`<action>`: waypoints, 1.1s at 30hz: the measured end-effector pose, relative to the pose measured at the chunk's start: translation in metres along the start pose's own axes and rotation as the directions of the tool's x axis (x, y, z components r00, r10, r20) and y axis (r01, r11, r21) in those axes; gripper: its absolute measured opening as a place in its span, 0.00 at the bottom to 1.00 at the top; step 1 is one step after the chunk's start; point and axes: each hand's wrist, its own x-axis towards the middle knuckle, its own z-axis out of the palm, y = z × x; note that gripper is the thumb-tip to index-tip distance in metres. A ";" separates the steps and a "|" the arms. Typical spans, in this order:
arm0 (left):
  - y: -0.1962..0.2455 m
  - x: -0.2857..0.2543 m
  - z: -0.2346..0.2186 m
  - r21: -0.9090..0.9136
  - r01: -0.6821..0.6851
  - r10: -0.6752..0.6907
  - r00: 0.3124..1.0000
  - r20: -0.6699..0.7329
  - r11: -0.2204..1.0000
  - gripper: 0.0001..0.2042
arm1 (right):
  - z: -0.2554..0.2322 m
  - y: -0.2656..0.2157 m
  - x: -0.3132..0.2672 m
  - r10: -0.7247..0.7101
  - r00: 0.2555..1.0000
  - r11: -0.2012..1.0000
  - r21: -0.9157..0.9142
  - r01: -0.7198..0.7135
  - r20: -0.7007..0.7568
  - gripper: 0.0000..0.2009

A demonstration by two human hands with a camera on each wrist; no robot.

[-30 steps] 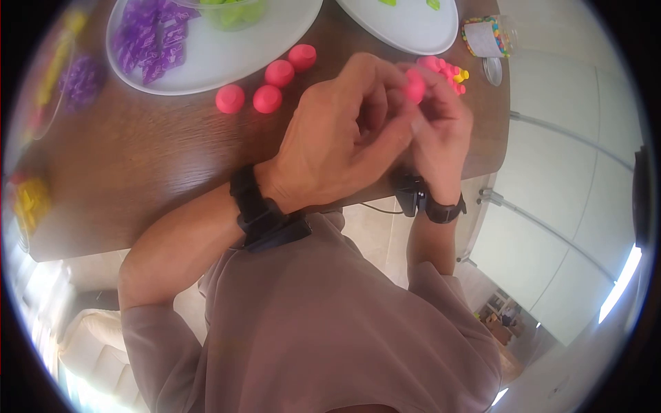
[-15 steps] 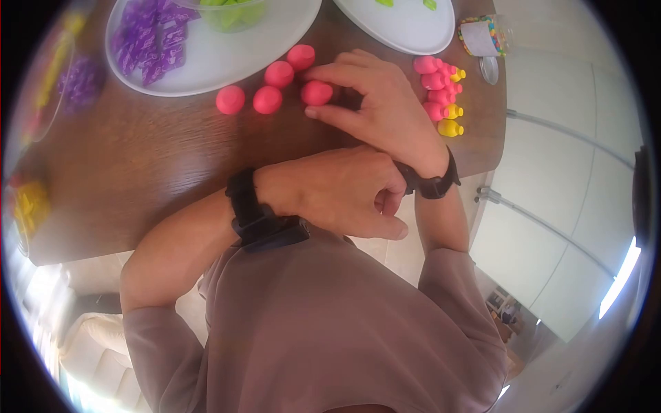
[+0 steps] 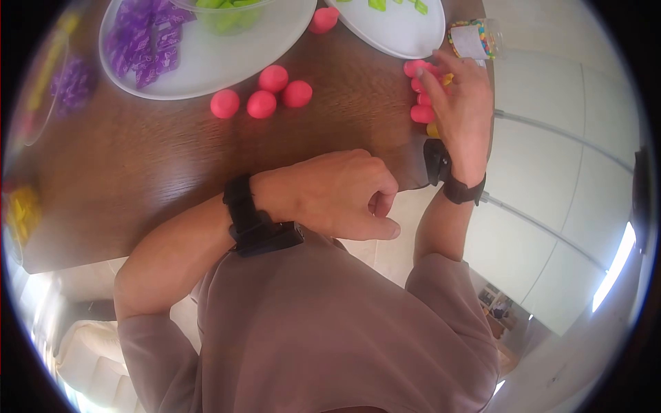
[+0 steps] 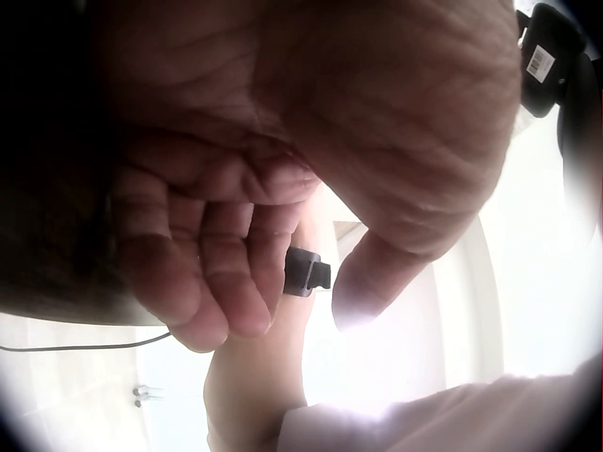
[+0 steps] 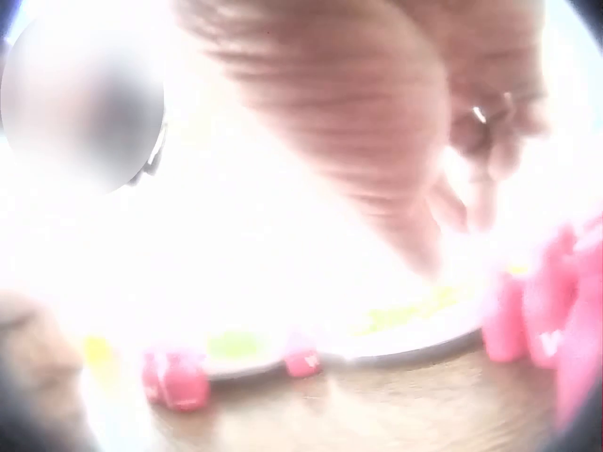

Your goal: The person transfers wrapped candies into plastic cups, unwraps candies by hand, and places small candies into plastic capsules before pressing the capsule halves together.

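Observation:
In the head view my left hand (image 3: 330,196) hangs at the table's near edge, fingers loosely curled and holding nothing; the left wrist view shows its empty palm (image 4: 311,104). My right hand (image 3: 461,113) is over the group of small pink bottle-like pieces (image 3: 422,113) at the table's right side, thumb and fingers apart; whether a fingertip touches one is unclear. A yellow piece (image 3: 432,130) shows beside them. Several round-looking pink pieces (image 3: 261,104) stand mid-table, and another pink piece (image 3: 323,20) is between the two plates.
A large white plate (image 3: 200,82) holds purple packets and a clear bowl of green pieces. Another white plate (image 3: 406,45) bears green pieces. A jar (image 3: 471,40) of colourful bits lies at the far right; yellow items (image 3: 26,213) are at the left edge.
My right hand has let go of a pink piece mid-table and moved right to the pink group. One pink piece now lies farther away, between the plates. My left hand has barely moved.

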 end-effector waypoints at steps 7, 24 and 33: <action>-0.003 0.001 0.002 -0.043 -0.037 0.035 0.998 -0.057 0.998 0.16 | 0.004 -0.016 -0.008 -0.117 0.988 0.991 -0.059 0.124 0.104 0.09; -0.004 0.006 0.006 0.089 -0.028 0.089 0.595 -0.799 0.996 0.13 | 0.013 -0.031 -0.040 -0.163 0.959 0.865 0.501 0.026 0.232 0.17; -0.010 0.009 0.004 0.073 -0.057 0.093 0.613 -0.785 0.996 0.09 | 0.016 -0.023 -0.058 -0.141 0.987 0.823 0.563 0.076 0.073 0.16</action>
